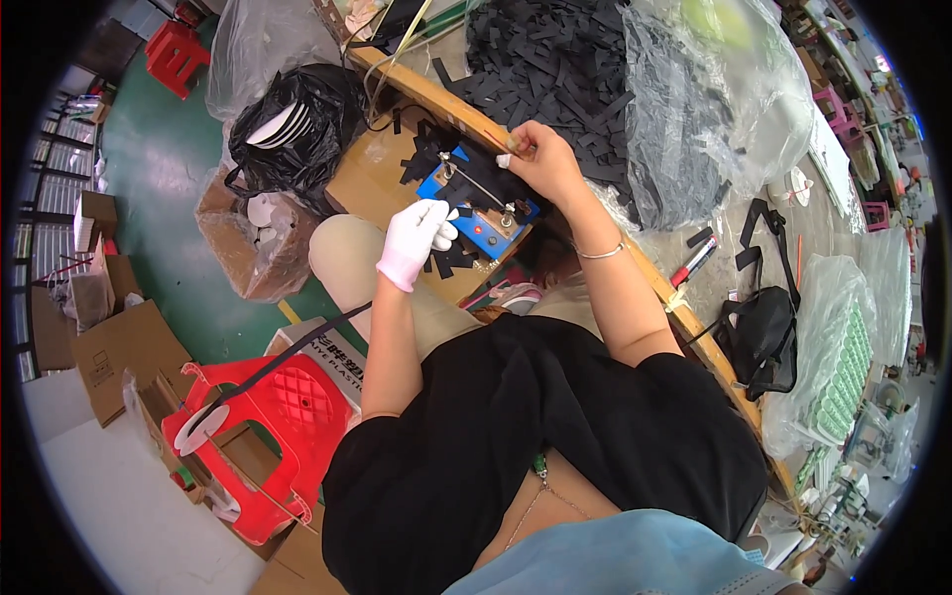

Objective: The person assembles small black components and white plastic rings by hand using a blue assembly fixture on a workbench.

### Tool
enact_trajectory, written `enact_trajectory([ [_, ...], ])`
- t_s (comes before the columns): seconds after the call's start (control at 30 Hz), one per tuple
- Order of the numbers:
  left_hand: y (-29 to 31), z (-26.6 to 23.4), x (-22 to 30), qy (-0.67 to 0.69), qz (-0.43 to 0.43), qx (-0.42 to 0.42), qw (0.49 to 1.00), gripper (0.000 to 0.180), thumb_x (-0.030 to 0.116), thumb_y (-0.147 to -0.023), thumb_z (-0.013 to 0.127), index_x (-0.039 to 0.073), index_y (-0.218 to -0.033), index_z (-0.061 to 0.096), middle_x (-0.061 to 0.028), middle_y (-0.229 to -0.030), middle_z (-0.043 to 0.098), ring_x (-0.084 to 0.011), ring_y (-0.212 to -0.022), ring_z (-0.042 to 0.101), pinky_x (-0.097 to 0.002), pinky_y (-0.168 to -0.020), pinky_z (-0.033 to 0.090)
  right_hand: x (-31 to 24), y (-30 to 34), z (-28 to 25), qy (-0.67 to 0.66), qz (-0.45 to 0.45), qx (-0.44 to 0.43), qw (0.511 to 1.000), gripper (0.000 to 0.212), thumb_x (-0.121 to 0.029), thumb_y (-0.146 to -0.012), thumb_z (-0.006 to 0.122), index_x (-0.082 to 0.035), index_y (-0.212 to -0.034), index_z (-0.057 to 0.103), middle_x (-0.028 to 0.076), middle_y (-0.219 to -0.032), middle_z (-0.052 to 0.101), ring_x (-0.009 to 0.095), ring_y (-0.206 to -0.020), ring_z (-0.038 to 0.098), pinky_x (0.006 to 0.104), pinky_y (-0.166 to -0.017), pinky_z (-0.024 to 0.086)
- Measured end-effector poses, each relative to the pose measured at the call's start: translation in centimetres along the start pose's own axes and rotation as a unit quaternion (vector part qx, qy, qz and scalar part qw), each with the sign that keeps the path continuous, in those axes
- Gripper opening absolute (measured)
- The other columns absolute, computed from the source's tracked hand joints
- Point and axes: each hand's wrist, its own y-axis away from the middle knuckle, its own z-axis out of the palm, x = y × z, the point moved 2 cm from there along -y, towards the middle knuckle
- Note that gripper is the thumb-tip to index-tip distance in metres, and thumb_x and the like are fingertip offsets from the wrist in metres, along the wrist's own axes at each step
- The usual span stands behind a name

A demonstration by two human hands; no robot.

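My left hand [416, 236], in a white glove, is closed at the near left side of a small blue machine [483, 230] with a metal bar across its top. Its fingers pinch a black strip [460, 201] over the machine. A long black strap [288, 354] runs from a white reel [201, 429] up towards my left forearm and passes out of sight there. My bare right hand [540, 162], a white cover on one fingertip, is closed at the wooden table edge [446, 99] beyond the machine. Whatever its fingers hold is too small to make out.
Cut black strips [555, 59] are heaped on the table, beside clear plastic sheeting [684, 129]. A red marker [692, 264] and a black bag [762, 332] lie to the right. On the left stand a red stool [297, 397], a lined carton [238, 248] and a black plastic bag [307, 169].
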Motion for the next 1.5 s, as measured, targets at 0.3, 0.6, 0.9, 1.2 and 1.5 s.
enact_trajectory([
  [0.3,-0.4,2.5,2.8,-0.012,0.064,-0.026,0.998,0.025,0.02,-0.091,0.05,-0.003,-0.092,0.061,-0.0067,-0.07,0.061,-0.0097,-0.06,0.057,-0.021,-0.055,0.046,-2.1,1.6,-1.4,-0.356,0.124,-0.228,0.897,0.017,-0.017,-0.081,0.065,-0.002,-0.089,0.064,-0.005,-0.072,0.056,0.002,-0.06,0.044,0.0179,-0.053,0.035],
  [0.6,-0.1,1.7,2.2,-0.045,-0.001,-0.02,0.999,0.027,0.024,-0.09,0.053,-0.001,-0.09,0.062,-0.0051,-0.068,0.061,-0.0068,-0.053,0.051,-0.0194,-0.052,0.042,-0.4,-0.1,-0.6,-0.041,0.054,-0.077,0.995,0.016,-0.018,-0.069,0.065,-0.003,-0.076,0.065,0.01,-0.079,0.059,0.024,-0.072,0.059,0.0334,-0.067,0.047],
  [0.9,-1.0,0.2,-0.1,-0.025,-0.039,0.009,0.999,0.029,0.025,-0.09,0.053,-0.002,-0.088,0.062,-0.0056,-0.065,0.06,-0.0071,-0.05,0.049,-0.0208,-0.049,0.042,-0.1,-0.7,0.2,0.065,0.075,-0.043,0.994,0.017,-0.02,-0.07,0.064,-0.004,-0.075,0.064,0.01,-0.08,0.059,0.027,-0.075,0.059,0.0356,-0.067,0.047],
  [1.2,-0.5,0.2,-0.7,-0.021,-0.051,0.007,0.998,0.028,0.024,-0.09,0.053,-0.002,-0.087,0.062,-0.0057,-0.068,0.06,-0.0083,-0.054,0.053,-0.0212,-0.051,0.045,-0.8,-0.1,-0.4,0.036,0.048,-0.043,0.997,0.018,-0.021,-0.069,0.067,-0.004,-0.076,0.062,0.01,-0.08,0.059,0.026,-0.074,0.06,0.0354,-0.068,0.047],
  [1.5,0.2,2.5,3.0,0.021,0.058,-0.032,0.998,0.027,0.023,-0.091,0.051,-0.003,-0.09,0.06,-0.0072,-0.069,0.061,-0.0105,-0.059,0.058,-0.021,-0.055,0.047,0.7,-0.1,-0.6,-0.152,0.067,-0.06,0.984,0.018,-0.011,-0.073,0.07,-0.004,-0.083,0.058,-0.003,-0.062,0.052,0.003,-0.057,0.041,0.021,-0.053,0.037],
])
